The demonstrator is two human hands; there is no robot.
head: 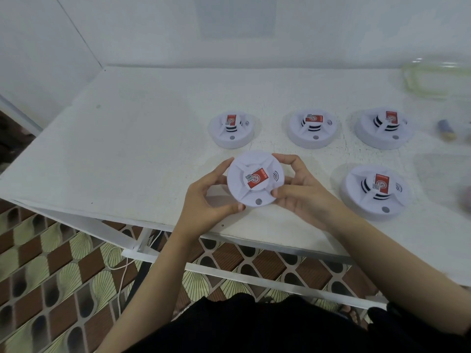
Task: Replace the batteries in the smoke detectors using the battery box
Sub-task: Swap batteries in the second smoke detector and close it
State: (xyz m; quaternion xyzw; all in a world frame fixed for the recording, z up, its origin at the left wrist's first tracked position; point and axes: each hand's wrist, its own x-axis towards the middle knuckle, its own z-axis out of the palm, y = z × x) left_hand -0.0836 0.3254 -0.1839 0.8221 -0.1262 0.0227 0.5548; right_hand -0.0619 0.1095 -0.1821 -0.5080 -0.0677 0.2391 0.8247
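Observation:
A round white smoke detector [255,178] with a red label is lifted just above the white table [132,138], tilted toward me. My left hand [212,193] grips its left rim with curled fingers and thumb. My right hand [299,186] grips its right rim the same way. Several more detectors stand face up on the table: three in a back row [231,130] [313,129] [384,128] and one at the front right [375,192]. A clear plastic box [433,77] sits at the back right, blurred. A small blue and gold battery-like object [446,129] lies at the right edge.
The table's front edge [178,229] runs just under my wrists, with a white metal frame below it. A white cable [122,268] trails over the patterned floor. White walls close the back and left.

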